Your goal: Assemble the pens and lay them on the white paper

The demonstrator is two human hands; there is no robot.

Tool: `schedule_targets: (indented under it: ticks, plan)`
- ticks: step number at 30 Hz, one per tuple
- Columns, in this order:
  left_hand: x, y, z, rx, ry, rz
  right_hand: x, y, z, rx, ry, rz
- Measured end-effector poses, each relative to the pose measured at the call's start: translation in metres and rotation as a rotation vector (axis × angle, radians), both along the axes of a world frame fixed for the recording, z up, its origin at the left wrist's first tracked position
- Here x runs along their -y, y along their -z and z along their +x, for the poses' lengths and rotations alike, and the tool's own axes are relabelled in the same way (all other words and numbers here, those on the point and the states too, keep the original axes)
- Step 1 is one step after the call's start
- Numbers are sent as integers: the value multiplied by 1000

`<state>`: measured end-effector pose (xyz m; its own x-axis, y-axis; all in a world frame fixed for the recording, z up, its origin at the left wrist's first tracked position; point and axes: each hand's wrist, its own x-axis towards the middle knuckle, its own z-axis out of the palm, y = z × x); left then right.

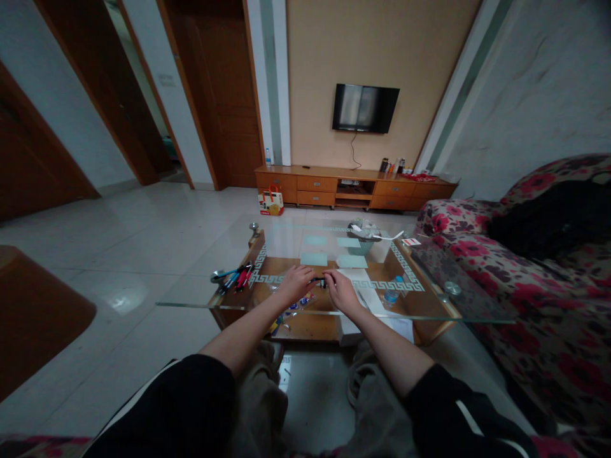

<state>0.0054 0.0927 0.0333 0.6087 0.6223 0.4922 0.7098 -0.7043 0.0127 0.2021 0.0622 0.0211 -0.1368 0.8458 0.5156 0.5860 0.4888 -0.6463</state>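
Note:
Over the near part of a glass coffee table (pixel 191 289), my left hand (pixel 298 283) and my right hand (pixel 338 289) face each other, a small gap apart. A thin dark object (pixel 317 279) spans that gap, its ends pinched in the fingers of both hands. It looks like a pen or pen part, too small to make out fully. Several blue, red and black pens (pixel 236 278) lie in a pile left of my left hand. Under my left forearm are clear plastic packaging and small colourful items (pixel 300 305).
A water bottle (pixel 392 291) and a white box (pixel 351 327) are at the right. A basket (pixel 365 238) and a card (pixel 411 242) sit at the table's far side. The floral sofa (pixel 458 242) borders the right; a TV cabinet (pixel 315 184) stands beyond.

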Motion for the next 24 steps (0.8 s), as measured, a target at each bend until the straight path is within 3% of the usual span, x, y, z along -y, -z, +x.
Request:
schedule_targets:
  ticks: [5,12,24]
  plan:
    - [1,-1,-3,-4,-57,-8,-5,6,5,4,52,-8]
    - [0,1,-1,-14,-58,-92,-6,9,8,44,-9,18]
    - [-4,8,-1,75,27,-111,-7,8,8,93,22,-5]
